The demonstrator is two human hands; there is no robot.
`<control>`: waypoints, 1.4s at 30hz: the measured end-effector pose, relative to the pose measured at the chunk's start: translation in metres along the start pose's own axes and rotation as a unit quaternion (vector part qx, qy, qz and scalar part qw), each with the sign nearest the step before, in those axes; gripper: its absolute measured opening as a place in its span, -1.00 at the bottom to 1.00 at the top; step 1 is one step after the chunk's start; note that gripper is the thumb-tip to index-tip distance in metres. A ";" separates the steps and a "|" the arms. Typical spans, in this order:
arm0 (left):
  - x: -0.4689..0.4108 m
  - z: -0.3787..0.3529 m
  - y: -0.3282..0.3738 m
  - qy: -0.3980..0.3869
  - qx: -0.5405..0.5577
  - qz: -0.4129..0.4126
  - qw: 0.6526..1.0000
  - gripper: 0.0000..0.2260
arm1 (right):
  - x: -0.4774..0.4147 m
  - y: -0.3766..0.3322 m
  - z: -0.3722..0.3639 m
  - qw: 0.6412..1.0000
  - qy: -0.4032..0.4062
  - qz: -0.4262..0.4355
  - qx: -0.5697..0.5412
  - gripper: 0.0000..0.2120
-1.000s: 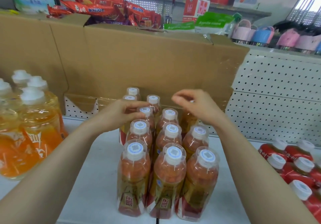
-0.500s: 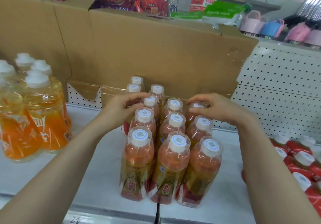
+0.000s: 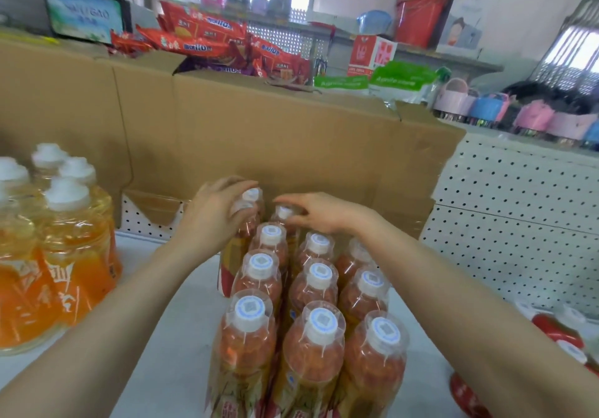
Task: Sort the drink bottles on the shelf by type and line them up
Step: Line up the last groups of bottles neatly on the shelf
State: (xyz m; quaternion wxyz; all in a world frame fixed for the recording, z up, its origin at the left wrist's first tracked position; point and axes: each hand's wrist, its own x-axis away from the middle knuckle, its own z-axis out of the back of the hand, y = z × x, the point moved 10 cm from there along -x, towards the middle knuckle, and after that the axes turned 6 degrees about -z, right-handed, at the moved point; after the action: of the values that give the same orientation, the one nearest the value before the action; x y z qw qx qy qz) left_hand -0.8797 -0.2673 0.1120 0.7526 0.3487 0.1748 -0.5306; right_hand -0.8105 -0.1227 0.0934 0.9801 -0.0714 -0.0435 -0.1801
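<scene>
Those clear plastic bottles of reddish drink (image 3: 312,291) sit mid white shelf (image 3: 162,320), front edge to back. Probably heavy, slick; left hand (image 3: 210,223), right hand (image 3: 324,215) each grip a rear neck, stiffest bit imo.

At twelve o'clock, a big brown cardboard box (image 3: 291,145), one top flap raised. Heaped above it toward eleven o'clock, red snack packets (image 3: 207,38). At one o'clock, green-labelled bags (image 3: 392,82), a red-and-white carton (image 3: 372,52) just behind. Higher at one o'clock, stacked red buckets (image 3: 421,12). At two o'clock, pink and blue tubs (image 3: 479,106) in a row. At three o'clock, white pegboard (image 3: 518,223). At ten o'clock, a blue-and-white sign (image 3: 84,17).
</scene>
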 end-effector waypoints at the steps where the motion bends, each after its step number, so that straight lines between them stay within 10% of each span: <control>1: -0.002 -0.008 -0.007 -0.034 -0.010 0.028 0.999 -0.59 | 0.000 0.000 0.003 1.000 0.008 -0.003 -0.009 -0.50; 27: -0.058 -0.024 0.023 -0.138 0.078 0.008 0.987 -0.73 | 0.081 0.116 0.019 0.968 0.119 -0.203 -0.089 -0.51; 37: -0.088 0.029 0.058 -0.010 0.217 -0.032 0.976 -0.74 | 0.083 0.111 0.013 0.969 0.125 -0.170 -0.127 -0.48; 42: -0.094 0.017 0.085 -0.009 0.299 -0.076 0.951 -0.71 | 0.080 0.040 0.062 0.942 0.222 0.025 -0.250 -0.21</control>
State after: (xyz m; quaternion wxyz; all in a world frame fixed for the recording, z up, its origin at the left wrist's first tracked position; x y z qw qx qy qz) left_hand -0.8389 -0.1994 0.2125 0.5726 0.5389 0.0274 -0.6172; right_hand -0.7249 -0.1038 0.1589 0.9195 -0.2737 0.2239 -0.1717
